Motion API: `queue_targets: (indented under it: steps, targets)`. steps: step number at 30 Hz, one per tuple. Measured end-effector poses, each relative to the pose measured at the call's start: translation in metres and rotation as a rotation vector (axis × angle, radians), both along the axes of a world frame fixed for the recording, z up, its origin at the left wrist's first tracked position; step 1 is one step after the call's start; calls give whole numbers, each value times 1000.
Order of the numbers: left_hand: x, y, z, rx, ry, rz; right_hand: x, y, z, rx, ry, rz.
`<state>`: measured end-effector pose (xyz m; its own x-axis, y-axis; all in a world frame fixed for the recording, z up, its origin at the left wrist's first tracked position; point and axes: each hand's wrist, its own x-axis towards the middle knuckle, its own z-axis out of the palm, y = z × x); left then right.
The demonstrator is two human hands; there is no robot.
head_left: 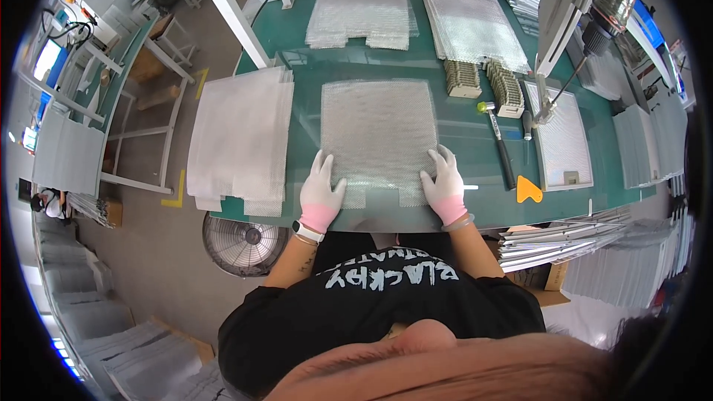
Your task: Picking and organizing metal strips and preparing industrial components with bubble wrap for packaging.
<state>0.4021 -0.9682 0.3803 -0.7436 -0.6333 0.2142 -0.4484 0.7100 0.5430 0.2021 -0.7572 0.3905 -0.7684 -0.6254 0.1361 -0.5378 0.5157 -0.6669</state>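
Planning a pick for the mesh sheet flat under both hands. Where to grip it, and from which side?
Probably at the near edge, from the person's side. The mesh sheet lies flat on the green table, so there is nothing to pinch from above. Its near corners are notched, right where the left hand and right hand rest open, and that edge lies nearest the table's front.

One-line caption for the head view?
Both gloved hands, left hand and right hand, press a mesh sheet flat on the green table.
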Motion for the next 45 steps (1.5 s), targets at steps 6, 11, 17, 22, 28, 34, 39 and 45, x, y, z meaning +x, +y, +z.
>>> queue_targets:
  steps: [6,11,17,22,28,34,39,45]
  targets:
    - [3,4,6,213,64,27,-1,2,0,36,71,31]
    - [6,-2,-4,87,120,-5,-4,2,-1,1,-26,35]
    - [6,-3,-3,135,100,14,-3,2,-1,17,10,40]
    - [5,-4,-1,104,62,22,-3,1,-1,26,67,39]
    - [4,-7,1,108,30,6,-3,-1,3,36,78,38]
    - [3,-7,1,126,28,2,-3,0,6,66,5,46]
    - [2,-6,1,129,44,-8,-5,2,-2,68,84,45]
    - [2,-8,-1,220,50,8,-6,1,-4,56,85,53]
